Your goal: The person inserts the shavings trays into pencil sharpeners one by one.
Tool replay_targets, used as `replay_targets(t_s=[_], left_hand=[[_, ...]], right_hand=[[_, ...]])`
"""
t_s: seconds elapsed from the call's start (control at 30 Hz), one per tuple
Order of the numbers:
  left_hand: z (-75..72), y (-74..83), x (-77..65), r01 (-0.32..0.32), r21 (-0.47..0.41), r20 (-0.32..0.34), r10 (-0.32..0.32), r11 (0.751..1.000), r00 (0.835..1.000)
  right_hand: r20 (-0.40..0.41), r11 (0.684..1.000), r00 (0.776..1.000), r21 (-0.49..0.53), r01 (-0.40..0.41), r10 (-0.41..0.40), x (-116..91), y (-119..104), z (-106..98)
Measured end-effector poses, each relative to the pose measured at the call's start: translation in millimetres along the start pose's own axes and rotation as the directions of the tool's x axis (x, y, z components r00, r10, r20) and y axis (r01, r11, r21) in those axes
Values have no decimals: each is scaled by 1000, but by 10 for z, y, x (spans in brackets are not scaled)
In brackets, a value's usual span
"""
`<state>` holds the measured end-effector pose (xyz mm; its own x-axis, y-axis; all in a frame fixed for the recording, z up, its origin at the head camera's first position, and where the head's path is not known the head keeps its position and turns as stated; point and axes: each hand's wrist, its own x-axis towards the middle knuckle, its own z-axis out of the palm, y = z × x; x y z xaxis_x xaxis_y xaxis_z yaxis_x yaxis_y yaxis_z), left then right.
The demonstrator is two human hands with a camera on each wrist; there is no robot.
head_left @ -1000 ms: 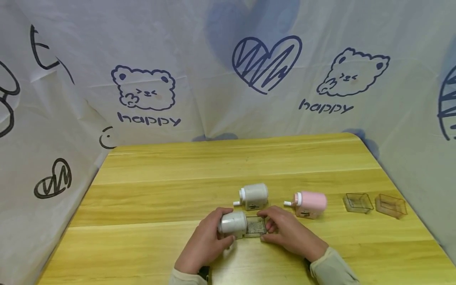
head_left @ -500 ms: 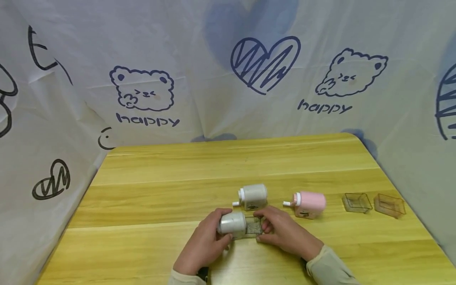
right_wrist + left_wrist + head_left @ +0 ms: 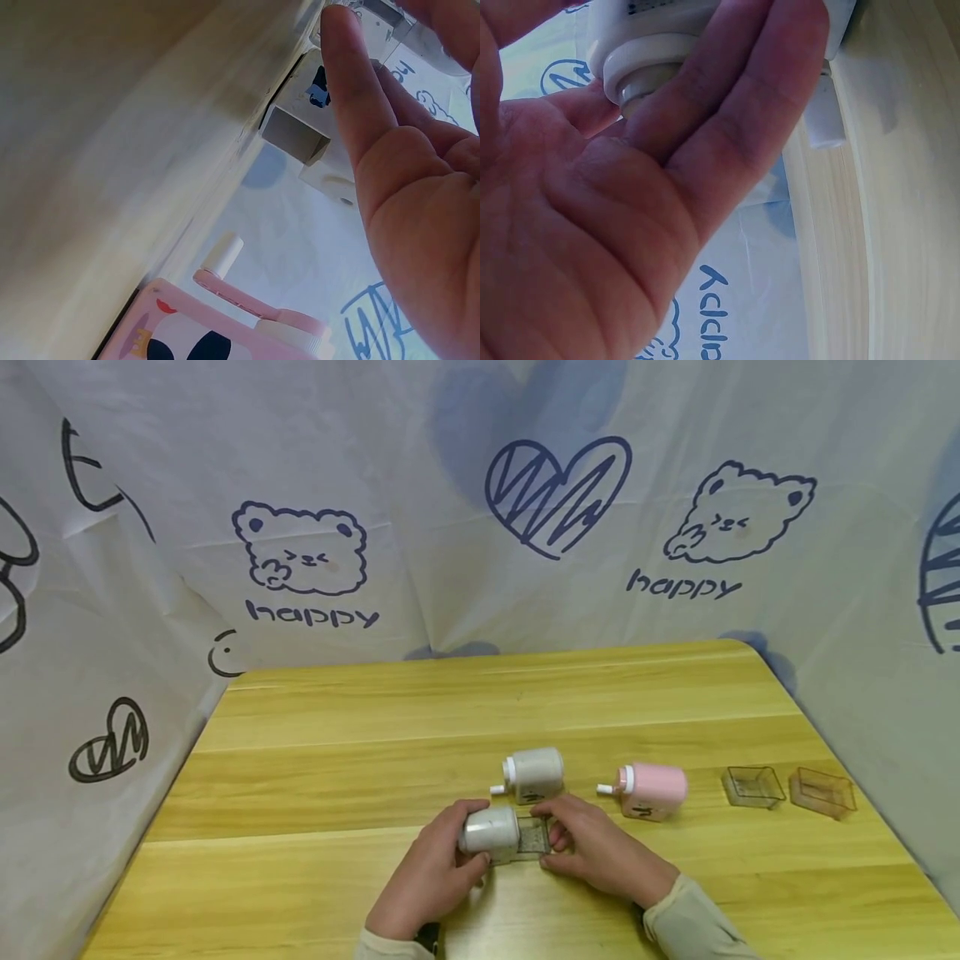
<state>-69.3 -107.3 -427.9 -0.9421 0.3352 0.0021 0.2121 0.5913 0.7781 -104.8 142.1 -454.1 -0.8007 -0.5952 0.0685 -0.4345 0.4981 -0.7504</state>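
A white hand-crank pencil sharpener (image 3: 491, 828) stands low in the middle of the table. My left hand (image 3: 438, 867) grips it from the left, fingers behind and thumb in front. At its right side a clear shavings drawer (image 3: 534, 837) sticks partly out, pinched at its outer end by my right hand (image 3: 596, 847). Just behind is a beige-grey pencil sharpener (image 3: 537, 774); the right wrist view shows an empty drawer slot (image 3: 296, 135) in its side. A pink pencil sharpener (image 3: 654, 792) with its crank (image 3: 259, 296) to the left stands beyond my right hand.
Two loose see-through drawers lie at the table's right: a greyish drawer (image 3: 753, 787) and a brownish drawer (image 3: 822, 793). The wooden table (image 3: 315, 727) reaches back to a white cloth (image 3: 442, 577) with drawings, which also hangs at both sides.
My right hand has shifted slightly left, and less of the clear drawer shows beside the white sharpener. My left hand keeps its place, as do the other sharpeners and loose drawers.
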Motion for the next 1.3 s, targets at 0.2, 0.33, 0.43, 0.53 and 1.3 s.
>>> replay_targets(t_s=[0.2, 0.33, 0.43, 0.53, 1.3], left_hand=[[1, -3, 6, -4, -8, 3, 4, 1000, 1000], [3, -4, 11, 18, -6, 11, -18, 1000, 1000], [-1, -6, 11, 24, -8, 18, -24, 1000, 1000], [-3, -8, 10, 21, -13, 20, -21, 1000, 1000], [-11, 8, -4, -1, -9, 4, 1, 1000, 1000]], right_hand=[[10, 1000, 1000, 11, 12, -12, -2, 7, -3], [8, 999, 999, -6, 42, -42, -3, 22, -2], [9, 997, 998, -30, 68, -68, 3, 29, -2], [18, 996, 997, -48, 79, -78, 12, 33, -1], [31, 989, 995, -113, 98, -95, 52, 15, 23]])
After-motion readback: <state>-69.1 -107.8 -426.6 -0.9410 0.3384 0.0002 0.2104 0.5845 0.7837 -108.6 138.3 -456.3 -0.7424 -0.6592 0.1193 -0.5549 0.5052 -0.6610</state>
